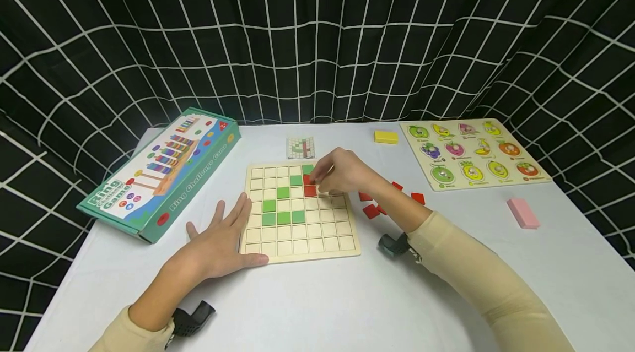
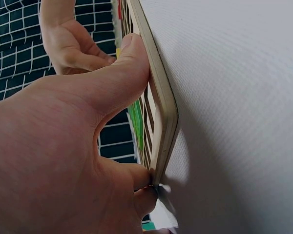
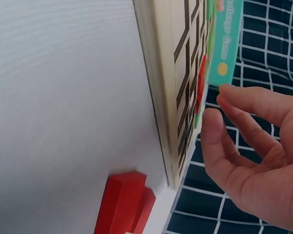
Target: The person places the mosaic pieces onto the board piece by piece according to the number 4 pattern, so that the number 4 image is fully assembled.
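Note:
A light wooden grid board (image 1: 327, 244) lies on the white table with several green tiles (image 1: 283, 218) and two visible red tiles (image 1: 310, 191) in its squares. My left hand (image 1: 218, 247) rests at the board's left side, fingers spread along the edge. Its thumb (image 2: 129, 63) lies over the front rim. Above the board's upper right squares is my right hand (image 1: 342, 172), fingertips close to the red tiles and partly covering one. In the right wrist view, a small gap shows between thumb (image 3: 213, 129) and forefinger, with nothing visible in it.
Loose red tiles (image 1: 370, 211) lie right of the board, partly under the right forearm. A small pattern card (image 1: 300, 148) lies behind it. Around stand a green game box (image 1: 163, 170), a fruit puzzle board (image 1: 476, 156), a yellow block (image 1: 386, 137) and a pink block (image 1: 523, 212).

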`<state>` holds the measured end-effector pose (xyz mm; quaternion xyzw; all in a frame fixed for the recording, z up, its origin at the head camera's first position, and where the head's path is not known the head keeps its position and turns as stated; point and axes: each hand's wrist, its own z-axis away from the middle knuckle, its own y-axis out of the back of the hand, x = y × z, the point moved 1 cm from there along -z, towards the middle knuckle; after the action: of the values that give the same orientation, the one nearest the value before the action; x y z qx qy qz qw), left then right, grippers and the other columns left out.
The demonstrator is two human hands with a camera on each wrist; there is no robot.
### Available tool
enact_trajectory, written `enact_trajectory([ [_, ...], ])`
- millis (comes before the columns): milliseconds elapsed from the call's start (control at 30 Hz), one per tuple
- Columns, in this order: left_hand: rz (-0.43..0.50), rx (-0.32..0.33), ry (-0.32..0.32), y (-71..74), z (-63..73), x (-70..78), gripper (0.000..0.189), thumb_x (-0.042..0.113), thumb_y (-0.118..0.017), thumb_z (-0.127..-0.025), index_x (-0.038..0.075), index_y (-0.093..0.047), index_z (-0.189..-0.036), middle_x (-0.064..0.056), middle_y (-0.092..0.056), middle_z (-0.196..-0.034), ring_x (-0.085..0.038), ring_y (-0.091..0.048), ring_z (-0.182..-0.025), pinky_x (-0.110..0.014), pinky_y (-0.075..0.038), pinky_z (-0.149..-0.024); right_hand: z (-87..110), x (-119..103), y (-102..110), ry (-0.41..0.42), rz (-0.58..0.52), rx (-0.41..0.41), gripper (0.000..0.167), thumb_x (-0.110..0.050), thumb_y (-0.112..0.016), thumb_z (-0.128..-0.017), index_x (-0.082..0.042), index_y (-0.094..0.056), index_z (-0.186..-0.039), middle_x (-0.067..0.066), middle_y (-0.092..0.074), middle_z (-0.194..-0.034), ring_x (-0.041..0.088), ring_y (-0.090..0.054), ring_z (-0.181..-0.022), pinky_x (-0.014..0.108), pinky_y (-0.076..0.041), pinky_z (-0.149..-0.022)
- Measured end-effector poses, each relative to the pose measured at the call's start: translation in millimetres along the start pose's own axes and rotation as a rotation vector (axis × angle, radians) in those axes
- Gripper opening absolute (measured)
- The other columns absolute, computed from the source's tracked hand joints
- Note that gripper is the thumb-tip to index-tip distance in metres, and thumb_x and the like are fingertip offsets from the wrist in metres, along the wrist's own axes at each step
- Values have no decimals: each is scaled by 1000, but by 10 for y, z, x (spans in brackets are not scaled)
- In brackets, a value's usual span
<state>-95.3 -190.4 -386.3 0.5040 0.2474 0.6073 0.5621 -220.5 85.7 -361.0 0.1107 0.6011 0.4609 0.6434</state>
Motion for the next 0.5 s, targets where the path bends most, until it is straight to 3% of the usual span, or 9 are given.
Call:
enact_trajectory([
  [500, 10, -5, 0, -11, -12, -11, 127, 78, -69, -81, 11, -7, -169, -8, 0, -177, -53, 1, -159, -95, 1, -99, 210, 225, 185, 1, -62, 57, 24, -8, -78, -86, -12, -81, -109, 7, -75, -106, 23, -67, -94, 31, -56, -77],
])
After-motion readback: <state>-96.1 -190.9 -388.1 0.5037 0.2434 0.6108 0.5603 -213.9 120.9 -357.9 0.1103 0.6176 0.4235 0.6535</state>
